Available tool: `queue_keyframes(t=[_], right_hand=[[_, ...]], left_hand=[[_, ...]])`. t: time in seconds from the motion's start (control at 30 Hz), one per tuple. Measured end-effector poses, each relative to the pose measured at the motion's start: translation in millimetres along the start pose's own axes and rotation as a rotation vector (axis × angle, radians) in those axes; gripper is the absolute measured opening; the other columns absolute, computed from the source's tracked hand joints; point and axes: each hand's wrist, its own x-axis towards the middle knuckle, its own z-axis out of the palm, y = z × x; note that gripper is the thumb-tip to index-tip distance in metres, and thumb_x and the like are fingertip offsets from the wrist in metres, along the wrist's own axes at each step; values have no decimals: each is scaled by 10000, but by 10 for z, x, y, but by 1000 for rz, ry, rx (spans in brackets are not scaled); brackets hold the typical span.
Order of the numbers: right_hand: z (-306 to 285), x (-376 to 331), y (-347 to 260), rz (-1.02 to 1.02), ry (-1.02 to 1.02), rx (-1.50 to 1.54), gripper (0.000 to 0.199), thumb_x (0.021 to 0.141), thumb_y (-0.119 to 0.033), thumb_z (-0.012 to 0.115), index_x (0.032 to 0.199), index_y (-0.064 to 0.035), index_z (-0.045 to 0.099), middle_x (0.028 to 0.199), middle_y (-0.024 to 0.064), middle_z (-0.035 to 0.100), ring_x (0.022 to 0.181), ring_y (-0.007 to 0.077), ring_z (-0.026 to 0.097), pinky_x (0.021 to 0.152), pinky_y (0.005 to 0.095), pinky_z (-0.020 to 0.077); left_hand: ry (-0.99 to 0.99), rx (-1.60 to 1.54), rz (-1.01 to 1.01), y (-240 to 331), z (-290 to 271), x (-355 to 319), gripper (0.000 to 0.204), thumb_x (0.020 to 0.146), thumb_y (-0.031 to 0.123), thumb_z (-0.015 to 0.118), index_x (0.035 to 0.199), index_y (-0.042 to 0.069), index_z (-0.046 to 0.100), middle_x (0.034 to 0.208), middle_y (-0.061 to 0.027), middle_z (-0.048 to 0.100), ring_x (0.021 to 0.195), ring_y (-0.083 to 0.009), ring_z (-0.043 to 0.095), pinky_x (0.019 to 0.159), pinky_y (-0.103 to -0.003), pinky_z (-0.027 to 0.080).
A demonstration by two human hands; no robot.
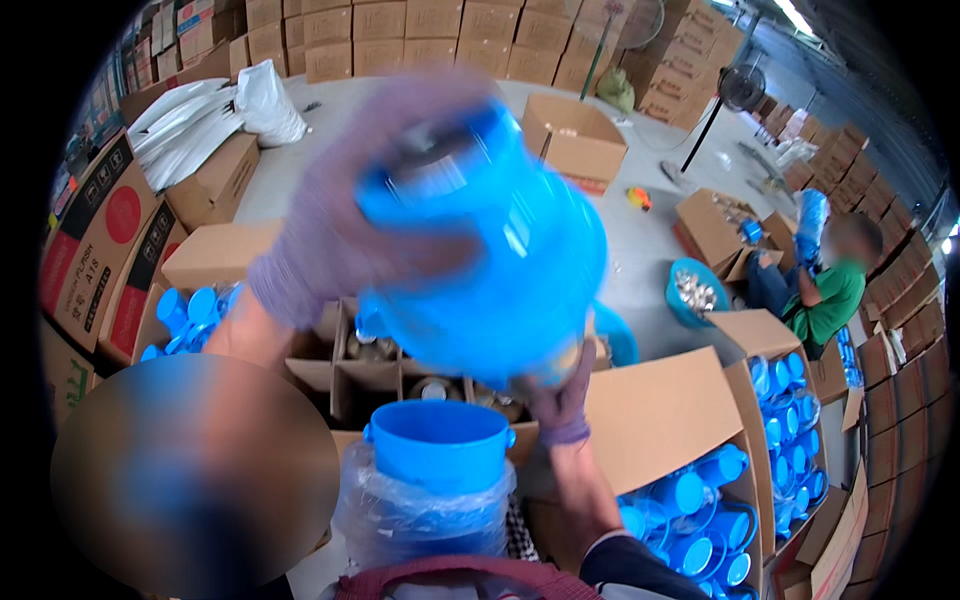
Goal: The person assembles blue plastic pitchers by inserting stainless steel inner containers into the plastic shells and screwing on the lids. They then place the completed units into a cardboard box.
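Observation:
Tilted and smeared by motion, a large blue plastic thermos flask (500, 260) fills the middle of the view. My left hand (345, 185), in a thin purple-grey glove, is closed around its narrower upper part. At the lower right edge of the flask, my gloved right hand (563, 400) grips it from below, with its fingers partly hidden. Just below stands an open blue plastic tub (440, 450) with side knobs, on top of something blue wrapped in clear plastic (425, 520). Behind it, a carton with cardboard dividers (335, 378) has silvery round-topped pieces in several cells.
Open cartons of blue flask parts stand at the left (195, 315) and right (690, 510). A blue basin (690, 300) of silvery pieces sits by a seated co-worker in green (835, 290) holding a blue item. Farther back are stacked cartons (430, 45) and a standing fan (740, 88).

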Motion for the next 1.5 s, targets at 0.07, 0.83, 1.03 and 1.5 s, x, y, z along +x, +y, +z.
queue_keyframes(t=[0.07, 0.83, 1.03, 1.5], right_hand=[[61, 185, 97, -290, -76, -238, 609, 945, -268, 579, 1424, -21, 295, 1340, 167, 512, 1183, 239, 536, 1010, 373, 438], [523, 263, 246, 401, -389, -552, 854, 889, -393, 617, 1501, -5, 165, 1470, 191, 332, 1345, 254, 340, 1104, 365, 297], [290, 106, 508, 391, -413, -304, 713, 918, -400, 593, 1445, -17, 303, 1419, 147, 414, 1293, 235, 413, 1068, 363, 359], [218, 112, 628, 767, -360, 229, 689, 941, -415, 566, 1441, -20, 307, 1421, 155, 434, 1261, 269, 481, 1063, 415, 422]], left_hand=[[270, -271, -277, -136, -196, -79, 670, 767, 369, 712, 1336, 85, 502, 1310, -125, 529, 1201, -295, 522, 1014, -396, 436], [-196, -164, -731, -38, 766, -1702, 486, 861, 208, 623, 1296, 36, 489, 1335, -141, 482, 1275, -265, 446, 1061, -384, 356], [-338, 228, -479, 367, 865, -1286, 667, 747, 223, 730, 1329, 44, 459, 1379, -168, 422, 1314, -360, 383, 1077, -435, 330], [-240, 133, -599, 341, 815, -1513, 900, 683, 242, 748, 1450, 73, 309, 1468, -199, 310, 1372, -388, 289, 1127, -474, 252]])
